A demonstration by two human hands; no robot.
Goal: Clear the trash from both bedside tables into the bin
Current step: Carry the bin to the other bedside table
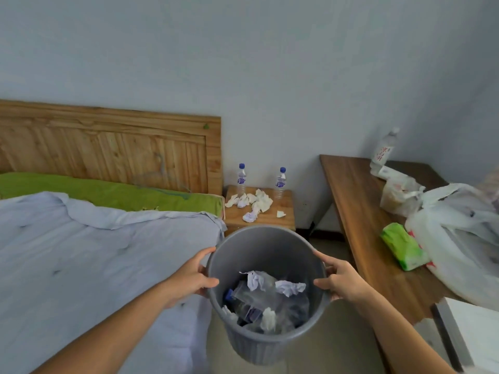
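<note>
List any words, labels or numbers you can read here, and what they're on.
None can be read for certain.
Tall bottle on the desk: red characters, too blurred to read.
Two small bottles on the bedside table: purple labels, too small.
Green packet: print illegible.

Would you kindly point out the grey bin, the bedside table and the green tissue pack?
grey bin (270, 240): head view, inner back wall.
bedside table (286, 221): head view, bare front-right top.
green tissue pack (402, 245): head view, middle of wrapper.

Pale wall; wooden headboard; brown desk right.
</note>
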